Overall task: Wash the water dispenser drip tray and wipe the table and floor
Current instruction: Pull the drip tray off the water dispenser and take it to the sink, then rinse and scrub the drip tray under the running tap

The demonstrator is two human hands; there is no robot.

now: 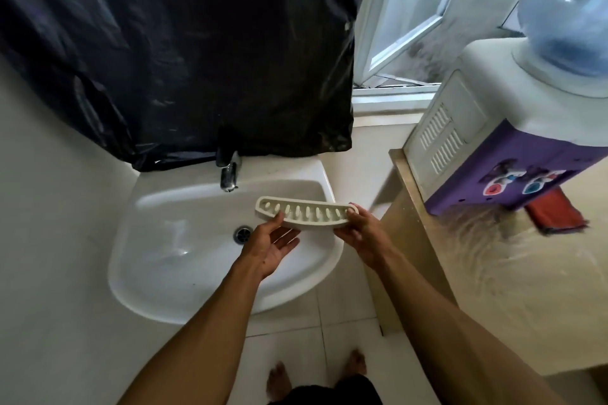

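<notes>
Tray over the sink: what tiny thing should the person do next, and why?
Probably lift the left hand to the tap and turn it on. The right hand grips the end of the tray over the sink, the left hand lies open beneath it, and no water seems to be running.

We face a black sheet (pixel 197 59) above a white sink (pixel 279 171). Daylight enters our window (pixel 404 33); the floor (pixel 345 322) is tiled.

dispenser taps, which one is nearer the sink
The red-ringed tap on the purple dispenser front; the blue-ringed tap sits beyond it, farther from the white ceramic sink.
</notes>
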